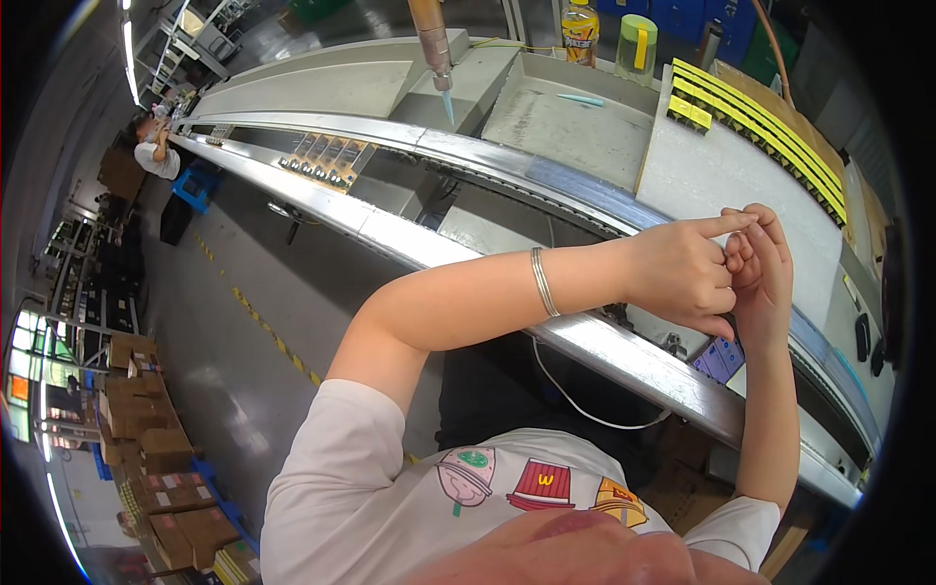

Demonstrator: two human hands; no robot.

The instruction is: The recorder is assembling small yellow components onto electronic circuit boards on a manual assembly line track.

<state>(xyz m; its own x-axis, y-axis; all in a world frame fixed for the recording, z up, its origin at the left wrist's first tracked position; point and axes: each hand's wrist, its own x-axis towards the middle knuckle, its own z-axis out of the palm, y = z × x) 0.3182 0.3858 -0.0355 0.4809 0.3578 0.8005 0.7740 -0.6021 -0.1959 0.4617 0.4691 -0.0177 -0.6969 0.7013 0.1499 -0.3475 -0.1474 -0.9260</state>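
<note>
My left hand (pixel 685 268), with silver bangles on its wrist, meets my right hand (pixel 765 263) above the conveyor's near side. The left index finger stretches to the right hand's fingertips, and its other fingers are curled. Bent inward, the right fingers touch the left hand; whether anything small lies between them is hidden. Just below the hands a phone (pixel 720 361) with a lit screen rests by the near rail. Farther left, a carrier with several small parts (pixel 327 163) sits across the conveyor rails (pixel 468 151).
A dispenser with a blue tip (pixel 434 49) hangs over the far rail. Behind are a grey tray (pixel 565 132) holding a blue nozzle (pixel 582 99), a drink bottle (pixel 580 34), a green-lidded cup (pixel 637 49), and rows of yellow-black parts (pixel 760 132) on white foam (pixel 746 195).
</note>
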